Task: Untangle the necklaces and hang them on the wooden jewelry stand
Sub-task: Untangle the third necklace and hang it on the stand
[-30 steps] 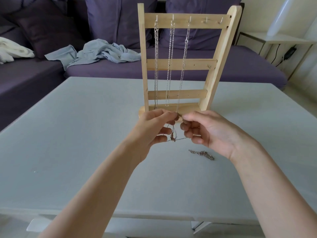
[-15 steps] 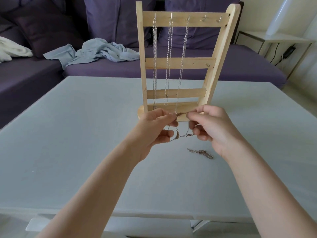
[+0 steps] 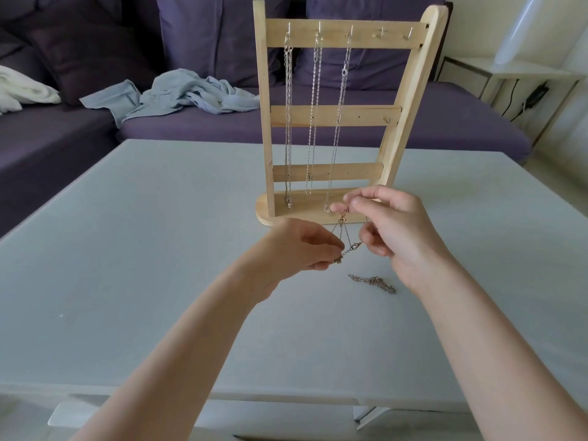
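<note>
I am working over the bench (image 3: 127, 249). Just behind my hands, the wooden stand (image 3: 331, 113) is holding three chains (image 3: 313, 116) on its top hooks, with two hooks free. My right hand (image 3: 397, 230) is pinching a thin necklace (image 3: 345, 232) up high, and my left hand (image 3: 299, 246) is pinching its clasp end lower down. I think I am pulling out a knot. Next I need a gentle tug, then a free hook. One more tangled chain (image 3: 372, 281) is lying just below my right grip.
</note>
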